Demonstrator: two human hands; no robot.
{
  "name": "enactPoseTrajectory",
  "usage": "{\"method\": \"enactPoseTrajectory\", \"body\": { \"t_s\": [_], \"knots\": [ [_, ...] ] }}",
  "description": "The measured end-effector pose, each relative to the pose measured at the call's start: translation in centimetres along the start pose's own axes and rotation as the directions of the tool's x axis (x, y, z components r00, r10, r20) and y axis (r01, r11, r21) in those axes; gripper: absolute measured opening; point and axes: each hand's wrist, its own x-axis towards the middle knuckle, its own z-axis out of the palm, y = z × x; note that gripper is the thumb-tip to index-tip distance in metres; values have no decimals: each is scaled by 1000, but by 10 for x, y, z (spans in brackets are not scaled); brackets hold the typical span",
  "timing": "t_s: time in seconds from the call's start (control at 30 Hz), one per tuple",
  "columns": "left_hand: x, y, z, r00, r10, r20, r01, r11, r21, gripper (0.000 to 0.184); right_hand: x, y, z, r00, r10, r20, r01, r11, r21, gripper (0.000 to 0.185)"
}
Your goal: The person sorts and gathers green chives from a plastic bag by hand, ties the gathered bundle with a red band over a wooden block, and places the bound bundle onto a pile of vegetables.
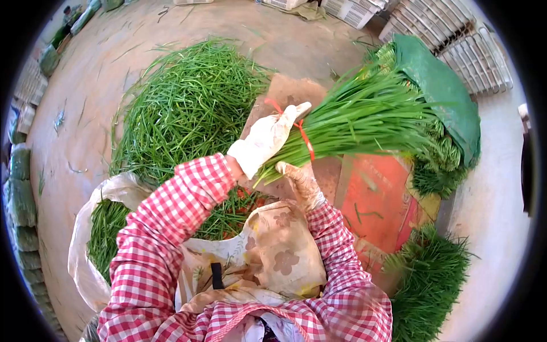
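Observation:
A long bunch of green chives (364, 117) lies slanted in front of me, its leaf tips to the right and cut ends toward me. A red tie (306, 142) runs around it near the cut ends. My left hand (265, 139), in a white glove, is closed over the bunch beside the tie, and a red strip (273, 105) sticks out by its fingers. My right hand (302, 183), in a stained glove, grips the bunch from below near the cut ends; most of its fingers are hidden under the stems.
A big heap of loose chives (191, 105) spreads at the left. A green sack (441, 94) covers bundled chives at the right, with more chives (430, 282) below. Under the bunch are cardboard (290, 91) and a red sheet (373, 196). White crates (476, 60) stand at back right.

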Motion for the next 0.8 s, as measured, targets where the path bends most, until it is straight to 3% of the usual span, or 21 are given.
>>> {"method": "enactPoseTrajectory", "body": {
  "t_s": [0.07,0.1,0.13,0.2,0.23,0.27,0.33,0.43,0.47,0.53,0.67,0.73,0.8],
  "knots": [
    [6,-3,-12,992,-17,125,-42,891,453,57,3,10,6,999,29,32,-32,992,119,70],
    [6,6,-14,982,-136,132,67,900,431,61,5,16,-5,976,210,53,-213,974,71,70],
    [4,-3,-21,980,-119,159,45,912,407,61,5,14,-14,920,386,64,-388,922,23,71],
    [-2,-19,-24,967,-246,73,227,953,199,60,3,-5,-37,696,716,50,-707,696,-124,70],
    [-1,-26,-25,990,-119,74,108,983,147,57,-7,-15,-37,734,679,-20,-676,726,-130,75],
    [-3,-35,-27,992,-121,31,109,959,262,53,-19,-21,-34,763,639,-93,-646,751,-135,81],
    [2,-60,-25,993,-118,12,116,986,120,51,-29,-31,-9,836,514,-191,-547,807,-223,69],
    [1,-57,-14,994,-109,-13,110,982,153,54,-29,-15,18,899,342,-273,-426,827,-366,60],
    [-2,-55,-10,997,-68,-22,71,966,249,56,-26,-3,13,900,335,-280,-422,831,-362,60],
    [-7,-43,2,996,-82,-32,87,973,213,57,-22,6,14,882,336,-331,-365,931,-27,52],
    [-15,-42,13,999,-31,-23,33,997,66,58,-27,13,13,870,266,-416,-270,962,50,43],
    [-19,-40,15,1000,-20,3,19,995,100,57,-26,21,4,868,278,-412,-263,960,94,41],
    [-22,-37,19,995,-90,-45,90,996,16,56,-24,22,-2,833,365,-415,-328,931,160,40]
  ]
}}
